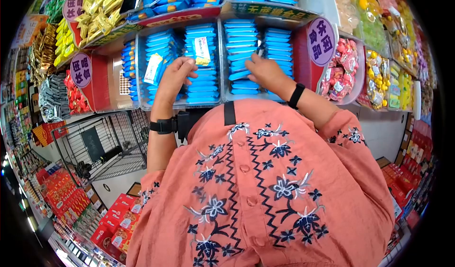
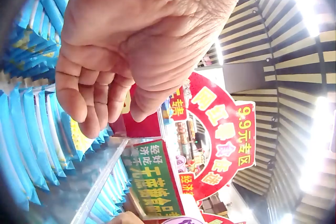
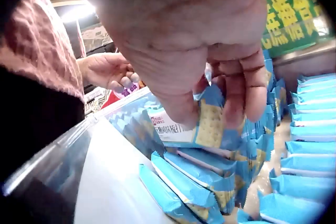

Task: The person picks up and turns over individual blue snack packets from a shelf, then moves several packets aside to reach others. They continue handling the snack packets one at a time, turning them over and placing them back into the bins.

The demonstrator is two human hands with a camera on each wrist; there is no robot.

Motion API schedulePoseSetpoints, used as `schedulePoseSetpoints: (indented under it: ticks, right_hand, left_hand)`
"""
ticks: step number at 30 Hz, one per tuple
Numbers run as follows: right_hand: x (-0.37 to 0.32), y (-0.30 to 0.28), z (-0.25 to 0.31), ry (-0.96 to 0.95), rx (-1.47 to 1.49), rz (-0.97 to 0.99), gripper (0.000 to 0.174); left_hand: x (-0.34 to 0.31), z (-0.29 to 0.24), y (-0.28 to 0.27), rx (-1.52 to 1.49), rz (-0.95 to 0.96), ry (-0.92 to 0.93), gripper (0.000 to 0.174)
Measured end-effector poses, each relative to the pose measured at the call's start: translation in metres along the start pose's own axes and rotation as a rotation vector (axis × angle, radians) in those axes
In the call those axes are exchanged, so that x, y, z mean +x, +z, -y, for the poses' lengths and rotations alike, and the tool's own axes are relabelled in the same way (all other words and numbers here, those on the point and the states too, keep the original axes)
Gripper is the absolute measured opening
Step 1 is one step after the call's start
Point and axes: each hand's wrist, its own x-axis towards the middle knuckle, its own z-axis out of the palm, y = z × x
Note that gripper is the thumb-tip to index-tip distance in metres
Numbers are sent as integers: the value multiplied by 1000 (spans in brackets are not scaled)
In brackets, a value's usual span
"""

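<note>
In the right wrist view my right hand pinches a blue cracker packet between thumb and fingers, tilting it among the row. Its white label and cracker picture show. From the head view, that right hand is over the right-hand bin of blue packets. My left hand hovers above the left bin, fingers loosely bent; the left wrist view shows nothing in the left hand. Near it, two packets lie face up across the rows, a nearer one and a farther one.
A clear divider separates the bins. Purple round signs stand at either side. Pink-wrapped sweets fill a tub on the right, gold packets lie at upper left. A wire shopping cart stands at lower left.
</note>
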Motion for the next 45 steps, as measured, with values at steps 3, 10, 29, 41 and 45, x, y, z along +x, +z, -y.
schedulePoseSetpoints:
  ticks: [3,10,29,41,45]
  right_hand:
    - [-2,4,3,9,-11,-18,44]
    - [-5,-3,3,34,-9,-4,44]
    - [-8,-7,1,80,14,-36,47]
    - [-1,-5,-5,73,31,-53,45]
    - [-1,-10,-1,91,42,-19,44]
  left_hand:
    - [-2,0,1,3,-31,-6,38]
    - [11,8,-3,72,-47,47,40]
    - [69,1,48,1177,-324,288,70]
    - [64,17,-2,57,-251,77,63]
    - [57,30,-14,-267,-146,12,58]
